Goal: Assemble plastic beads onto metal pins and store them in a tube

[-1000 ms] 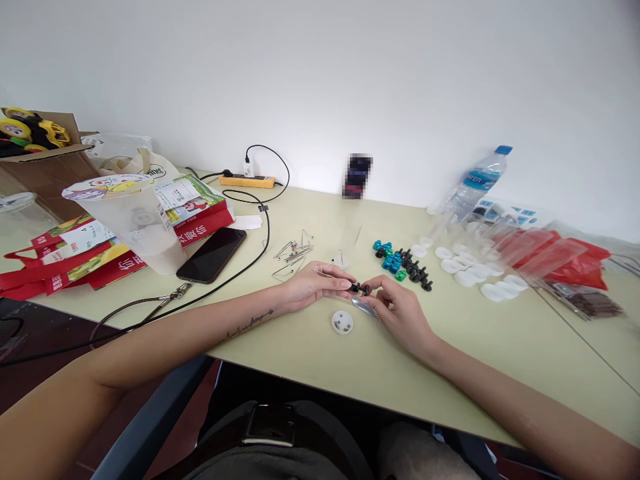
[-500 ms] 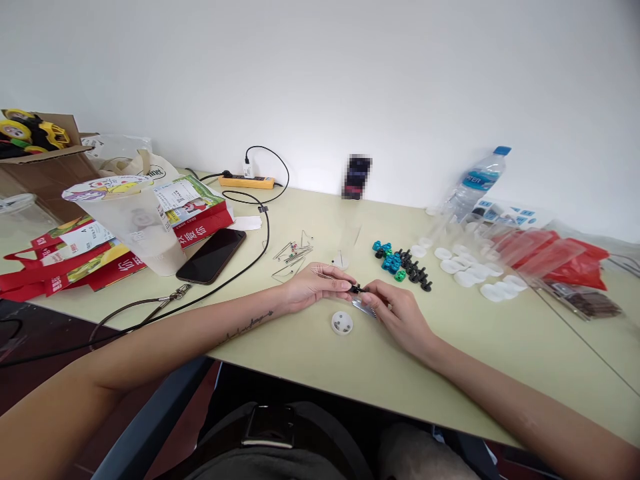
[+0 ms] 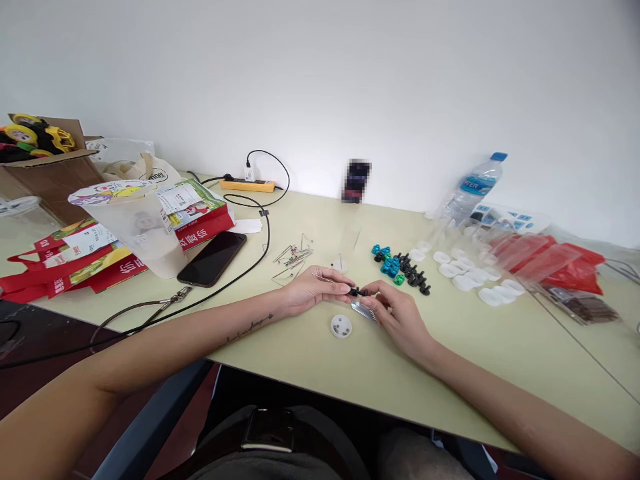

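Observation:
My left hand (image 3: 315, 290) pinches a small black part (image 3: 355, 291) between thumb and fingers, and a thin wire shows along its fingers. From the other side my right hand (image 3: 395, 310) closes its fingertips on the same black part. Below them a ridged metallic strip (image 3: 364, 310) lies partly under the right fingers. Closer to me sits a small round white cap (image 3: 341, 327) with several tiny metal pieces in it. Behind the hands is a white disc (image 3: 340, 265). Bent wires with coloured ends (image 3: 293, 257) lie to the left, blue, green and black plastic parts (image 3: 397, 265) to the right.
White discs (image 3: 463, 270), clear plastic tubes (image 3: 543, 260) and a red bag (image 3: 583, 263) spread rightward, with a water bottle (image 3: 475, 187) behind. At left stand a tall cup (image 3: 150, 233), a phone (image 3: 213, 259), a black cable (image 3: 255, 250), a power strip (image 3: 247, 185) and a cardboard box (image 3: 55, 180).
The view has shifted slightly. Both hands stay together at the black part, with only small finger movement; more of the ridged strip shows beneath them.

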Motion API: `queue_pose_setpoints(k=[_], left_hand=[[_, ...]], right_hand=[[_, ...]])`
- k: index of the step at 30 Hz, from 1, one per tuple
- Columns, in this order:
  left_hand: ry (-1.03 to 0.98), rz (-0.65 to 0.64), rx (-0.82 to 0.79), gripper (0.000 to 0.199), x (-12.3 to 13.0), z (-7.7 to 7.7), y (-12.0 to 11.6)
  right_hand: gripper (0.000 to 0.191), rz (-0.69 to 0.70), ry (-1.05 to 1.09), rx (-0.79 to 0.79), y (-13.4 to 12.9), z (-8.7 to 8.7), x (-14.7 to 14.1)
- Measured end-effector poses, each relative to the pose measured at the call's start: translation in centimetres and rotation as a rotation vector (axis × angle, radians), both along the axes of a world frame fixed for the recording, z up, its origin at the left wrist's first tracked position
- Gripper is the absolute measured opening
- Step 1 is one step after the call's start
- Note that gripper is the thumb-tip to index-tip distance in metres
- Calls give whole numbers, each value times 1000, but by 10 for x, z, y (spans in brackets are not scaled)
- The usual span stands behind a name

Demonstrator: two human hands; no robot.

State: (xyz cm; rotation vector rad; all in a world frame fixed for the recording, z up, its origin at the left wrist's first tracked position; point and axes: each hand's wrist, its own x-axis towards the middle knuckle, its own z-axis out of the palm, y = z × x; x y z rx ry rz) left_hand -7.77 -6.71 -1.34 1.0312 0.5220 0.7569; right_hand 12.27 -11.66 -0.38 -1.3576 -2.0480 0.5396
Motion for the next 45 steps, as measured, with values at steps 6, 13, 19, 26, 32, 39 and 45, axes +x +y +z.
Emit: queue_pose_setpoints(k=[6, 13, 19, 26, 32, 39, 45], left_hand=[[8, -7, 5, 34, 0, -1, 0], [-22, -4, 13, 33, 0, -2, 0], [-5, -2, 20, 35, 0, -3, 1], [-7, 0, 6, 34, 1, -3, 1], [-20, 2, 7, 32, 1, -1, 1], [-53, 24, -12, 29, 0, -3, 2], [-10, -17, -6, 32, 0, -1, 1]], right_hand=[[34, 56, -20, -19, -1, 3, 1], [28, 33, 45, 39, -2, 2, 2], [30, 65, 59, 59, -2, 3, 2], [33, 70, -13, 12, 0, 3, 2], [39, 77, -17, 2, 0, 1, 2], [26, -1, 22, 11, -1, 1, -1], [33, 67, -54, 26, -1, 4, -1]])
